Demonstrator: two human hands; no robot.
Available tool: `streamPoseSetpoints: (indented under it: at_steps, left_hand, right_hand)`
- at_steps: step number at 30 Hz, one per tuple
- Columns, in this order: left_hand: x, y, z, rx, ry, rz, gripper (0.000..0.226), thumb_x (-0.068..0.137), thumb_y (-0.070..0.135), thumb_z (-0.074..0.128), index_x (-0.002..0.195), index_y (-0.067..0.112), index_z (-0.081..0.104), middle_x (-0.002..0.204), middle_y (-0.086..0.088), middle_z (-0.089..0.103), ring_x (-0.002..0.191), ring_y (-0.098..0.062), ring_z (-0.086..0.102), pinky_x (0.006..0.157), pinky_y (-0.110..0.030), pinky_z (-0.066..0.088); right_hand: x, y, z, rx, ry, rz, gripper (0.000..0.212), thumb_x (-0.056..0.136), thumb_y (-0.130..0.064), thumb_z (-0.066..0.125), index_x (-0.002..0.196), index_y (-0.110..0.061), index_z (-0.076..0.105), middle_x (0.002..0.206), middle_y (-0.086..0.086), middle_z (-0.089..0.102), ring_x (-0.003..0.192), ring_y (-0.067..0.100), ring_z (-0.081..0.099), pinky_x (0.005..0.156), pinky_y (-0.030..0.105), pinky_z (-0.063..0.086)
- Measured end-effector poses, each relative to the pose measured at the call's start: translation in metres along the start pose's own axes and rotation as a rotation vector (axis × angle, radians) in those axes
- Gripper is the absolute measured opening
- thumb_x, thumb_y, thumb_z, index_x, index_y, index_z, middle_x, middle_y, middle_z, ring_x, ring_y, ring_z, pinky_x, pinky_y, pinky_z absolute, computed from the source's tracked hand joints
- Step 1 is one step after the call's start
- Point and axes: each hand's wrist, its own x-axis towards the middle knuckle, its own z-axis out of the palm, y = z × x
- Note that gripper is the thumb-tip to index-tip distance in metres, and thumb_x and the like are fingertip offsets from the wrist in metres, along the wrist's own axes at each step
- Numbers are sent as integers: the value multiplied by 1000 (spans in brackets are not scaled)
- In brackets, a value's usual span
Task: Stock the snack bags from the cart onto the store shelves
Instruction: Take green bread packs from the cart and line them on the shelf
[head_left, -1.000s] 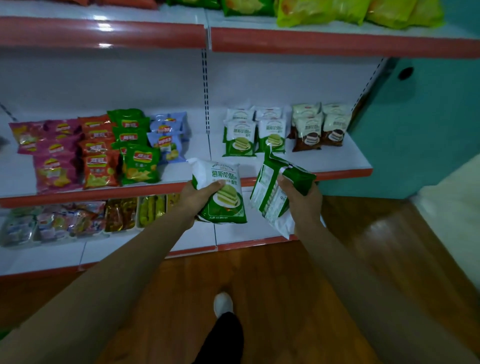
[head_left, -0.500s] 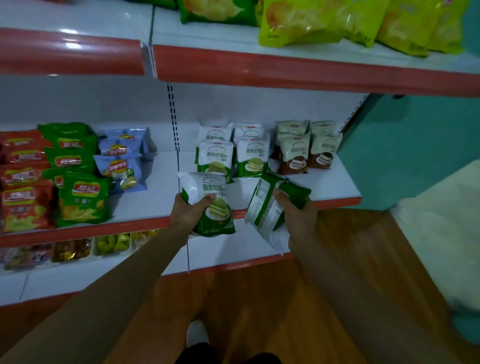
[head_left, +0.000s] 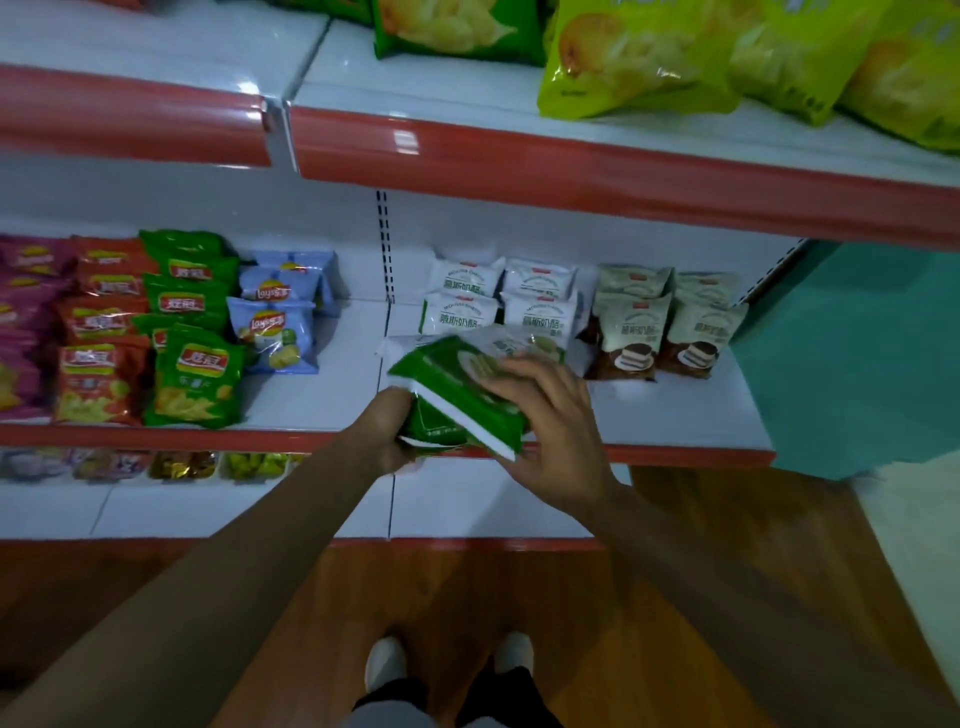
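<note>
I see a shelving unit (head_left: 675, 453) with white boards and red front edges; it fills most of my view. Its back panel (head_left: 571, 228) is white, with a slotted upright strip (head_left: 383, 244) in the middle. Below the unit lies a brown wooden floor (head_left: 519, 597). Right of the unit stands a teal wall (head_left: 857, 364), and under it a pale surface (head_left: 919, 545). The light is dim; a small glare (head_left: 405, 141) sits on the unit's upper red edge.

I see the snack bags (head_left: 457, 395) stacked over the front edge of the middle shelf (head_left: 685, 415); packs (head_left: 460, 312) stand behind them at twelve o'clock, chip bags (head_left: 197, 374) at nine (same shelf), larger bags (head_left: 639, 57) on the top shelf (head_left: 467, 88) at one.
</note>
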Motion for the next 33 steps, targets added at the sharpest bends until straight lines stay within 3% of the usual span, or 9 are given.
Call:
streamPoseSetpoints:
  at_steps: [4, 9, 12, 14, 16, 18, 22, 27, 33]
  left_hand:
    - [4, -7, 3, -81, -107, 45, 60, 100, 23, 34, 58, 13, 75, 66, -9, 72, 56, -22, 69, 49, -32, 58]
    - [11, -22, -2, -110, -30, 92, 56, 100, 25, 34, 62, 16, 75, 68, -8, 72, 60, -24, 69, 51, -33, 58]
    - [8, -22, 4, -67, -2, 140, 24, 88, 31, 52, 84, 14, 69, 67, -5, 72, 58, -20, 69, 49, -31, 56]
    - [7, -23, 8, -52, 40, 174, 46, 67, 39, 67, 105, 12, 61, 74, -5, 73, 64, -21, 70, 51, -30, 55]
    - [8, -24, 13, -76, 59, 209, 74, 55, 41, 73, 120, 10, 57, 88, -10, 72, 73, -24, 71, 55, -32, 56]
    - [9, -26, 20, -126, 78, 310, 57, 70, 31, 70, 120, 10, 56, 89, -10, 72, 74, -24, 71, 55, -32, 56]
    - [9, -26, 35, -168, 180, 444, 31, 89, 11, 58, 120, 11, 53, 95, -10, 71, 77, -23, 71, 59, -31, 57]
    - [9, -26, 43, -128, 191, 434, 36, 87, 12, 62, 122, 11, 53, 100, -10, 71, 81, -23, 72, 62, -33, 58]
    - [10, -21, 31, -130, 242, 394, 43, 86, 17, 65, 127, 11, 53, 112, -14, 69, 96, -30, 69, 76, -40, 58]
  right_hand:
    - [-9, 12, -4, -4, -111, -149, 50, 81, -37, 60, 124, -16, 48, 129, 6, 45, 124, 25, 44, 102, 34, 31]
    - [-13, 19, -17, 45, -315, -163, 80, 81, -75, 38, 133, -16, 49, 140, 8, 49, 135, 22, 38, 116, 38, 21]
    - [-10, 21, -19, 221, -268, 18, 50, 95, -49, 41, 118, -12, 65, 125, 7, 63, 121, 16, 50, 104, 41, 38]
    - [-4, 26, -18, 175, -204, 118, 38, 90, -37, 53, 116, -13, 65, 121, 7, 63, 117, 16, 50, 95, 47, 44]
    - [3, 29, -18, 56, -142, 342, 62, 77, -45, 67, 130, -17, 53, 138, 8, 50, 130, 22, 39, 104, 51, 36]
    - [10, 26, -20, 77, -114, 731, 98, 65, -48, 80, 145, -19, 31, 153, 7, 30, 141, 25, 26, 113, 45, 26]
    - [5, 33, -11, 976, -186, 1425, 81, 58, -40, 88, 126, -10, 53, 128, 10, 61, 109, 23, 62, 86, 35, 54]
    - [-13, 44, -4, 1570, -223, 1437, 55, 76, -25, 69, 128, -10, 58, 126, 16, 62, 109, 29, 64, 89, 41, 54]
    - [-25, 69, -22, 1412, -54, 1494, 40, 75, -35, 69, 107, -11, 68, 105, 12, 72, 88, 25, 72, 68, 34, 59]
